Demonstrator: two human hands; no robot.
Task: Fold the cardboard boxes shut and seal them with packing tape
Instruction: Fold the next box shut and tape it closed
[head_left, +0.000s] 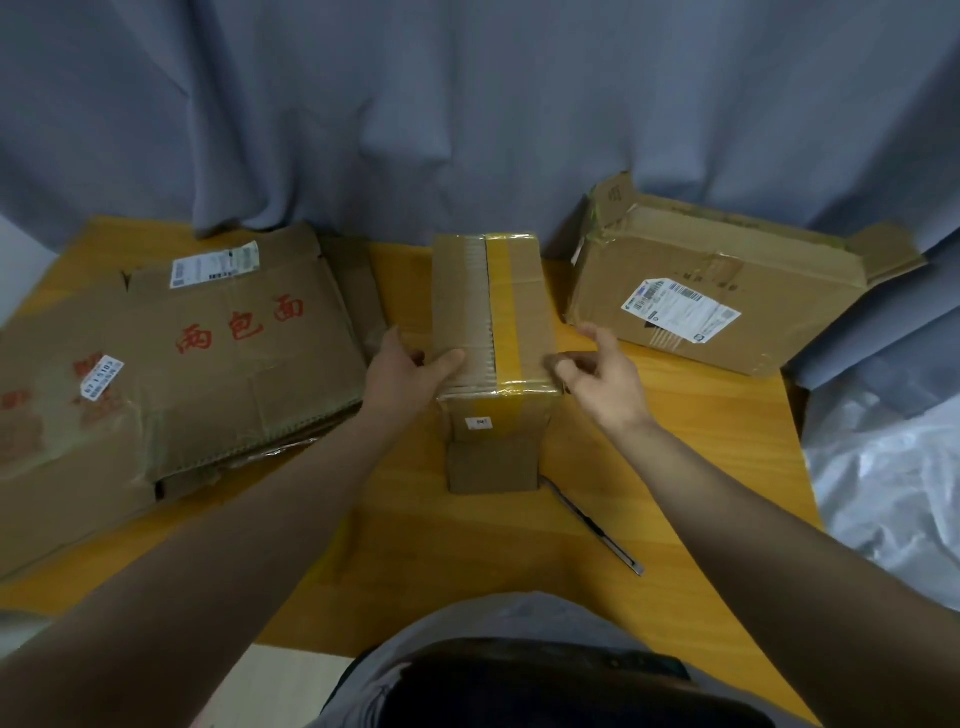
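Observation:
A small cardboard box (519, 306) stands in the middle of the wooden table (691, 441), its top flaps closed and a strip of yellow tape (505, 306) running along the seam. One loose flap lies flat on the table at its near end. My left hand (408, 371) grips the box's near left corner, thumb on top. My right hand (597, 371) is at the near right corner with fingers curled against the edge of the top.
A large flattened box (182, 364) with red characters lies on the left. A bigger worn box (701, 296) with a shipping label sits at the right rear. A utility knife (597, 525) lies near the table's front. Grey cloth hangs behind; white plastic sheet (893, 493) at right.

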